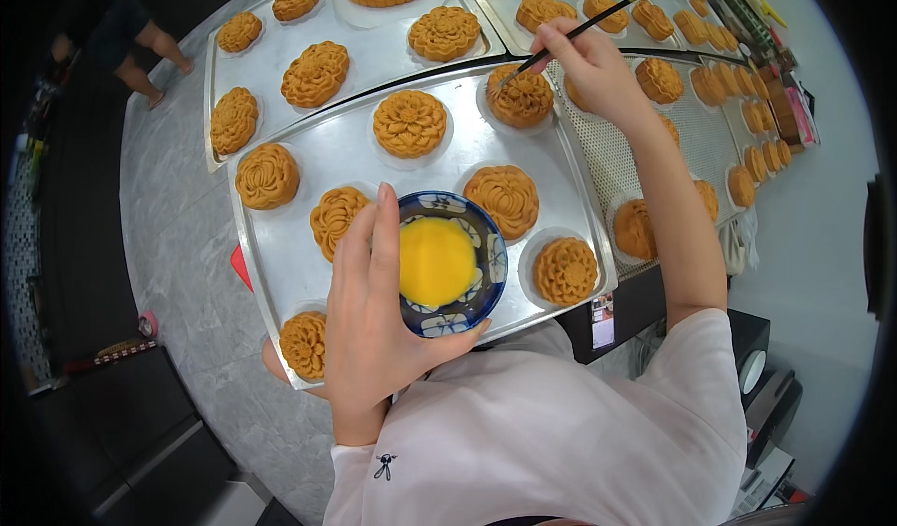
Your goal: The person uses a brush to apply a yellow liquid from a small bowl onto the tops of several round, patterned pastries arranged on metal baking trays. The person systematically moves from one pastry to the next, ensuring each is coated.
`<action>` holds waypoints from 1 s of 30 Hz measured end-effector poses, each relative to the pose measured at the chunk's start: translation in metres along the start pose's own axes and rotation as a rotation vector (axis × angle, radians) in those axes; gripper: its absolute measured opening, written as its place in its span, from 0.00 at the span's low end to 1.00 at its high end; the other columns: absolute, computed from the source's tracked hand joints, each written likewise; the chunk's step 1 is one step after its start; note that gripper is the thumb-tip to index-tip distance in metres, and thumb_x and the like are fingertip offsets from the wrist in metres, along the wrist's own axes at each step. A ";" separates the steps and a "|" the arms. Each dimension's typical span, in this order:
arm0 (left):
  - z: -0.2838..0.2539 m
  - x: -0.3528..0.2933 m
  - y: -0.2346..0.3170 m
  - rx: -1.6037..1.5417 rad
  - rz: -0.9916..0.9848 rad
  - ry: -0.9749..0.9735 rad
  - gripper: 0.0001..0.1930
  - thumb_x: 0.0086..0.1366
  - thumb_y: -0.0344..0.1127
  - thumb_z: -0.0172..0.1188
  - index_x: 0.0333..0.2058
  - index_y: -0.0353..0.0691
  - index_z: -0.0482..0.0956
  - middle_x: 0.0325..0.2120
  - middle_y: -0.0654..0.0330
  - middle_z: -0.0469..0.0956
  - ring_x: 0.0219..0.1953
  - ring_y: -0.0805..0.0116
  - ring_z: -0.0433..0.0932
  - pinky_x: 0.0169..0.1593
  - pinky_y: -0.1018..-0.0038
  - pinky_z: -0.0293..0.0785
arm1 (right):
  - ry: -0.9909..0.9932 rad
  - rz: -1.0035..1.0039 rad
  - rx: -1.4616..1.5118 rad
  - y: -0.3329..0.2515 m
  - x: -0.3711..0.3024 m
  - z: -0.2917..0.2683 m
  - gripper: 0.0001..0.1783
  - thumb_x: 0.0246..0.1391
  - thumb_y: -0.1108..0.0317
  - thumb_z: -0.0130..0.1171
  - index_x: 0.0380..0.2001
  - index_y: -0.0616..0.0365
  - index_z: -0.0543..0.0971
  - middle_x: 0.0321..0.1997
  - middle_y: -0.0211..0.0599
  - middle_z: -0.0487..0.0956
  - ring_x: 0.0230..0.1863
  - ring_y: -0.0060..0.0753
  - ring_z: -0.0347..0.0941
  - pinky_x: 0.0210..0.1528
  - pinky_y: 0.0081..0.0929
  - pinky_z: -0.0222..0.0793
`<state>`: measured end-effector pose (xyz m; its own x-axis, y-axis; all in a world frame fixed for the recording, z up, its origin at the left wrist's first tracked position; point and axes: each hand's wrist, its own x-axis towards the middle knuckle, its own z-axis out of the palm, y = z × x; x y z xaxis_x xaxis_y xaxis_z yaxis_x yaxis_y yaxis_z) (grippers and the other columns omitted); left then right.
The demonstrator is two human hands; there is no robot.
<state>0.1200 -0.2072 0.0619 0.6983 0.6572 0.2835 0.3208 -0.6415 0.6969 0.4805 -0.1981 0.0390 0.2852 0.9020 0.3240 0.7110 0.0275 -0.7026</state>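
- from my end i see the left hand point(369, 339) at lower centre, spread wide, long fingers along the left side of a blue-and-white bowl point(495, 260), thumb at its lower right; it has hold of the bowl.
- bowl sits at centre of frame, over the near tray point(327, 157); yellow liquid point(437, 263) inside.
- right hand point(584, 68), upper right of centre: fingers pinched closed on a thin dark-handled brush point(593, 23), slanting down to the left.
- brush's lower end meets the top of a patterned round cake point(519, 104), upper centre, at the tray's far right corner. i cannot make out the bristles clearly.
- i count six more golden cakes on this tray, one point(304, 344) at lower left partly behind the hand.
- a second tray point(383, 54) at upper left, a perforated tray point(598, 143) at right, both bearing cakes.
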 end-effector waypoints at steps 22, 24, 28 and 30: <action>-0.008 0.001 -0.012 0.003 0.005 -0.016 0.69 0.32 0.42 0.84 0.74 0.35 0.53 0.61 0.40 0.69 0.62 0.42 0.71 0.62 0.56 0.72 | -0.017 -0.004 -0.107 -0.069 -0.063 -0.014 0.15 0.69 0.65 0.51 0.32 0.65 0.79 0.31 0.39 0.80 0.36 0.36 0.75 0.44 0.31 0.68; -0.007 0.002 -0.010 0.007 0.005 -0.024 0.69 0.33 0.42 0.84 0.74 0.35 0.53 0.61 0.40 0.69 0.61 0.42 0.72 0.62 0.56 0.72 | 0.133 0.036 -0.035 -0.076 -0.074 -0.018 0.15 0.70 0.65 0.51 0.32 0.65 0.79 0.30 0.39 0.79 0.36 0.33 0.75 0.44 0.31 0.69; -0.009 0.001 -0.010 0.007 0.005 -0.012 0.68 0.33 0.42 0.84 0.74 0.35 0.54 0.61 0.40 0.68 0.61 0.41 0.71 0.62 0.56 0.71 | -0.026 -0.221 0.320 -0.142 -0.090 -0.010 0.08 0.64 0.69 0.57 0.31 0.59 0.79 0.30 0.34 0.79 0.38 0.33 0.76 0.52 0.41 0.69; -0.009 0.002 -0.008 -0.026 0.009 -0.021 0.66 0.37 0.43 0.83 0.74 0.38 0.54 0.61 0.41 0.66 0.61 0.40 0.70 0.61 0.54 0.70 | -0.215 -0.350 0.050 -0.156 -0.093 -0.008 0.05 0.60 0.70 0.60 0.31 0.58 0.79 0.30 0.32 0.79 0.38 0.36 0.76 0.57 0.46 0.67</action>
<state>0.1126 -0.1975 0.0631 0.7142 0.6433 0.2760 0.2984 -0.6364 0.7113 0.3484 -0.2893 0.1239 -0.1125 0.9040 0.4125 0.7079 0.3642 -0.6051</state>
